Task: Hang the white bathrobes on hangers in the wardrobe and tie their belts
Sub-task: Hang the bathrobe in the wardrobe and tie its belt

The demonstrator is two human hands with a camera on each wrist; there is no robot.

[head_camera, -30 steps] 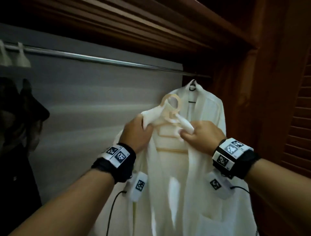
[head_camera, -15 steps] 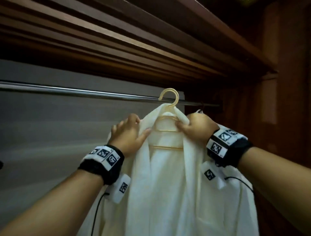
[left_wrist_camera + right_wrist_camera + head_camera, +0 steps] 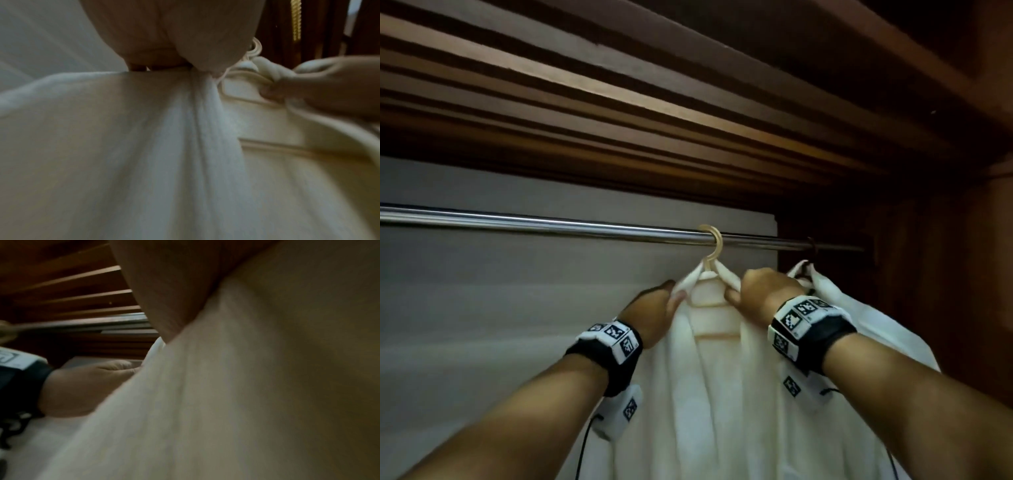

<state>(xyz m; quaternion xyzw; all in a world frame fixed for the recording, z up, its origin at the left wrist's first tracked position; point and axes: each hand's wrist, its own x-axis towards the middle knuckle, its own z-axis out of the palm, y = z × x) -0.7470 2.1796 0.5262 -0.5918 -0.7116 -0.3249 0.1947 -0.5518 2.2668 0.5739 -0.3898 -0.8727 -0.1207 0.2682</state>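
A white bathrobe (image 3: 722,394) hangs on a cream plastic hanger (image 3: 714,246) whose hook sits over the metal wardrobe rail (image 3: 551,226). My left hand (image 3: 654,308) grips the robe's left collar just below the hook. On the other side my right hand (image 3: 753,294) pinches the right collar and the hanger's shoulder. In the left wrist view the bathrobe (image 3: 164,146) fills the frame, with the hanger (image 3: 257,144) and my right hand (image 3: 329,87) at the right. A second white bathrobe (image 3: 859,308) hangs further right on a dark hanger (image 3: 810,253).
Dark slatted wood (image 3: 654,102) forms the wardrobe's top just above the rail. A wooden side wall (image 3: 945,274) closes the right end, close to the second robe. The grey back panel (image 3: 517,308) lies behind, and the rail's left stretch carries nothing in view.
Both hands have lifted the robe on its hanger up from chest height; the hook, below the rail a moment ago, now sits over the rail.
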